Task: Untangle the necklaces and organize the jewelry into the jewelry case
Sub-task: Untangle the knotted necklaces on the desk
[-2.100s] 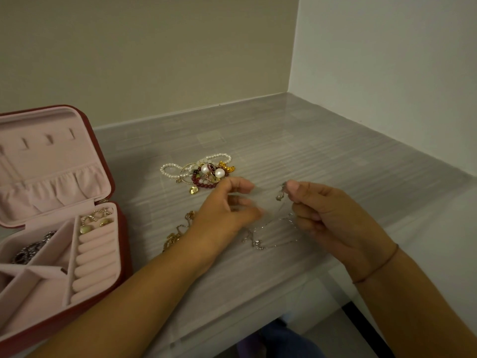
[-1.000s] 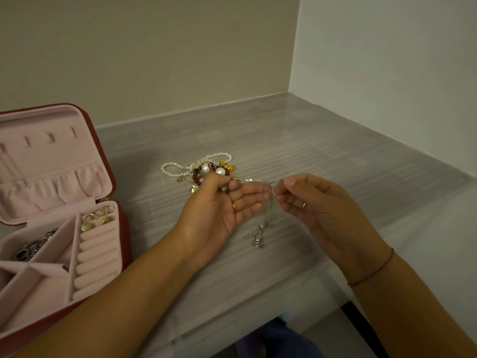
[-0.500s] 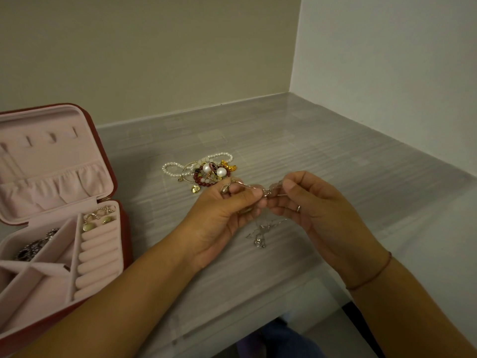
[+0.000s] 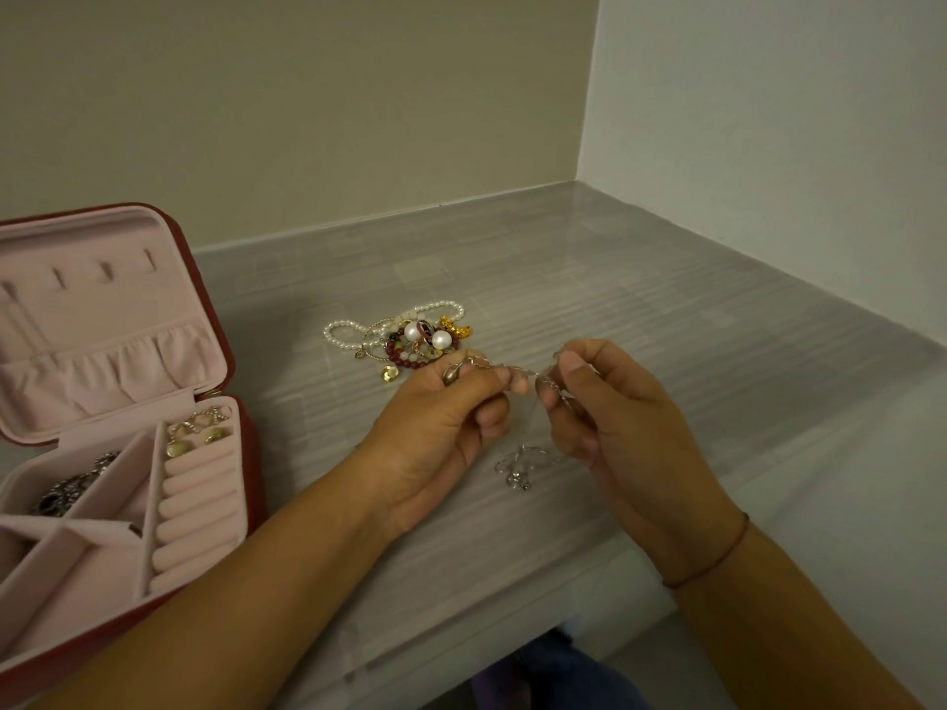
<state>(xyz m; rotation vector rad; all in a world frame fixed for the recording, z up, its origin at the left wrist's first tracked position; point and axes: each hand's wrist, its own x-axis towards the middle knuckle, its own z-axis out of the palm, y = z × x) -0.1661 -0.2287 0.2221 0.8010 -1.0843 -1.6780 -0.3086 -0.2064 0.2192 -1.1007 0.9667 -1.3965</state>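
Here, both hands are raised a little above the grey tabletop (image 4: 640,299) and work on a thin silver necklace (image 4: 518,466). The left hand (image 4: 446,433) pinches one part of the chain between thumb and forefinger. The right hand (image 4: 625,427) pinches it just beside, so the fingertips of the two hands are almost touching. From there the chain hangs down, and its lower part lies in a small loose heap on the tabletop between the two hands. Behind the left hand lies a tangled pile of jewelry (image 4: 410,338) with white pearls, dark red beads and gold pieces. The jewelry case (image 4: 252,484) stands open at the left, well apart from the necklace. In its pink tray there are gold earrings (image 4: 197,427) above the ring rolls (image 4: 197,504), and a dark piece (image 4: 66,491) lies in a side compartment.
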